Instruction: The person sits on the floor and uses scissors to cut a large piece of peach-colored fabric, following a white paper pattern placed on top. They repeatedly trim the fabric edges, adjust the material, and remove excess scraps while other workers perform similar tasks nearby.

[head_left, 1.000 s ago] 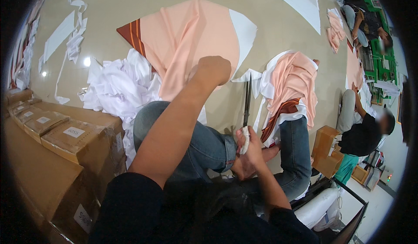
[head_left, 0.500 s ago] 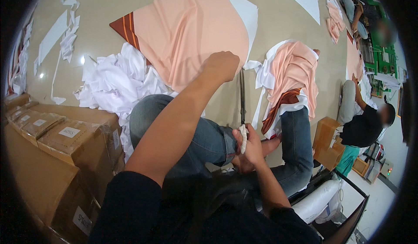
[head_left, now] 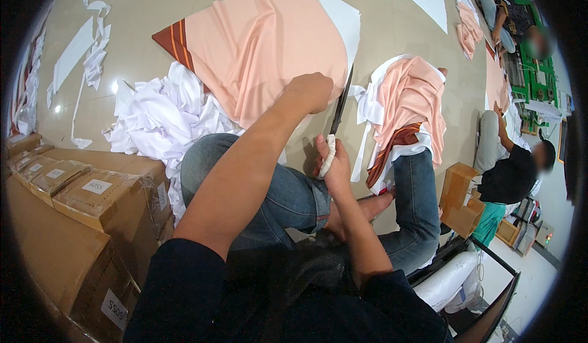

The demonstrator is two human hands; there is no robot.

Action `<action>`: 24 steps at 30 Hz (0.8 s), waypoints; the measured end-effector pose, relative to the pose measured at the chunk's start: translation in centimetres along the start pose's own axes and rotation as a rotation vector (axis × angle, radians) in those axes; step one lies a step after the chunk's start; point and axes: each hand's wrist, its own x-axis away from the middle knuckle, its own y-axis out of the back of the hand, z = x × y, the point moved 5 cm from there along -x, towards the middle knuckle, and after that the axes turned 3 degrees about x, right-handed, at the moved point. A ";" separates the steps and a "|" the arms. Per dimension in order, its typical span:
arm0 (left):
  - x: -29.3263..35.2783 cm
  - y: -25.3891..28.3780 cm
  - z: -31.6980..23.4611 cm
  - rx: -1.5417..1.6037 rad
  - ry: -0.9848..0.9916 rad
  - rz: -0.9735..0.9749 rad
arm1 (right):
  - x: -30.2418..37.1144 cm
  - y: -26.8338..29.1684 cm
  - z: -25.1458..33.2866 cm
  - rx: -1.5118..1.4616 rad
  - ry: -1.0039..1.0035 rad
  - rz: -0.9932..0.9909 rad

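Spread on the floor ahead of me is a peach fabric piece (head_left: 257, 49), with a brown striped corner at left and a white edge at right. My left hand (head_left: 311, 92) is closed on its near right edge; the fingertips are hidden under the hand. My right hand (head_left: 334, 168) holds scissors (head_left: 338, 113) by their white-wrapped handles. Their dark blades point away from me along the fabric's right edge, close beside my left hand. Whether cloth lies between the blades I cannot tell. Right of them, a second bunched peach fabric (head_left: 407, 98) with white and brown parts lies by my foot.
White cloth scraps (head_left: 162, 113) are heaped left of my knee. Taped cardboard boxes (head_left: 92, 187) stand at the near left. White strips (head_left: 76, 52) lie at the far left. On the right, a person in dark clothes (head_left: 514, 174) sits beside an open carton (head_left: 460, 199).
My right hand has moved forward and slightly left with the scissors, bringing the blades up along the peach fabric's right edge. My left hand keeps its place on the fabric.
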 end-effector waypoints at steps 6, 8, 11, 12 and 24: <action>-0.2 0.0 0.3 0.039 -0.040 0.016 | 0.0 -0.6 -0.5 0.067 -0.002 -0.025; -0.2 0.3 0.2 0.030 -0.024 0.028 | 0.4 -0.6 -0.2 0.029 -0.020 0.000; 0.0 0.5 0.1 0.001 0.020 0.067 | 1.2 -0.2 0.8 -0.072 -0.013 0.090; 0.0 0.6 0.1 -0.017 0.034 0.079 | 1.3 0.1 1.1 -0.072 -0.027 0.095; 0.8 1.4 0.0 0.018 0.067 0.102 | -2.9 3.9 3.0 0.161 -0.012 0.150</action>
